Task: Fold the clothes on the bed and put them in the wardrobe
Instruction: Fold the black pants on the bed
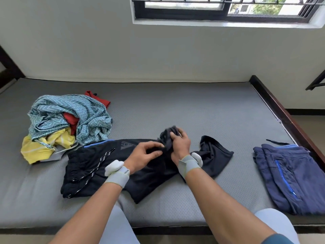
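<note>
Clothes pile (66, 120) beside black trousers (98, 166)

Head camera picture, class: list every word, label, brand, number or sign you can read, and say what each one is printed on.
Black track pants: a grey triangular logo with one short line of lettering beside it, seen upside down and too small and blurred to read.
Navy folded pants: no lettering visible.
Patterned teal garment and yellow garment: patterns only, no text.
Grey wristbands: no readable marking.

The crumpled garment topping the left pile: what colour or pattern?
Teal and white zigzag print, clearest in the head view.
</note>
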`<state>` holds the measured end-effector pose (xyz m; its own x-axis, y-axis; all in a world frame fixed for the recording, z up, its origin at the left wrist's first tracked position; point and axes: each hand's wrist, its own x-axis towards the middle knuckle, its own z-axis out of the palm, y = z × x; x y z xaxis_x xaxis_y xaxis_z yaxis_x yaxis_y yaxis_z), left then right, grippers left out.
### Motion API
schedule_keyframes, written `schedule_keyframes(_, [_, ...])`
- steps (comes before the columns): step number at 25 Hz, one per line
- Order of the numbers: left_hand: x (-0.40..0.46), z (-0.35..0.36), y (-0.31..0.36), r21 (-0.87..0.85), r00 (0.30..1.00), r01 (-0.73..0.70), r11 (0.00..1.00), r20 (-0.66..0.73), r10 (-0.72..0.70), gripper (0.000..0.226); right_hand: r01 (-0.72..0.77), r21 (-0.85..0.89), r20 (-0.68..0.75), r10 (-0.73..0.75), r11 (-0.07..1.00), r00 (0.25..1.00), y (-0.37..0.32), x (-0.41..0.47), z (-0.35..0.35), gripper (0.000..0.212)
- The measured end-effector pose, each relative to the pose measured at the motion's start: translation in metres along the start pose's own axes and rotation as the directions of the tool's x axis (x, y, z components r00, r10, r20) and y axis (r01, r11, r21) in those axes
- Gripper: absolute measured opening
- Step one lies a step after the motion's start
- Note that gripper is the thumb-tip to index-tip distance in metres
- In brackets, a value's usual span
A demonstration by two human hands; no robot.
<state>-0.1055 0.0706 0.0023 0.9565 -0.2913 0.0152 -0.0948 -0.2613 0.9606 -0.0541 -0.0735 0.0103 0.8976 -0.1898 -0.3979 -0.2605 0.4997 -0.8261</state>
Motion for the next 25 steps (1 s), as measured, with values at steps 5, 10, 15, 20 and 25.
schedule_keyframes(5, [-0.061, -0.074, -0.038, -0.139, 0.767, 0.046, 0.989, -0.629, -0.124, 0.031, 0.255, -0.153, 0.605, -0.114, 0.955, 0.788, 0.011, -0.050, 0.099, 0.039])
schedule_keyframes(10, [-0.109, -0.137, -0.103, -0.114, 0.444, 0.632, 0.766, -0.757, -0.479, 0.059, 0.407, -0.834, 0.478, 0.120, 0.373, 0.870, 0.060, -0.033, 0.034, 0.031])
schedule_keyframes(15, [-0.073, -0.071, -0.098, 0.409, 0.721, 0.563, 0.719, -0.668, -0.184, 0.078, 0.166, -0.975, 0.160, -0.048, 0.145, 0.986, 0.040, 0.010, -0.091, 0.037])
schedule_keyframes(20, [-0.005, 0.049, -0.069, 0.455, 0.972, 0.234, 0.859, -0.113, -0.205, 0.063, 0.042, -0.986, 0.013, -0.175, 0.164, 0.984, 0.003, 0.043, -0.166, 0.049])
schedule_keyframes(25, [0.076, 0.137, -0.050, 0.465, 0.985, 0.147, 0.873, 0.009, -0.171, 0.048, -0.027, -0.978, -0.058, -0.144, 0.205, 0.988, -0.019, 0.093, -0.206, 0.062])
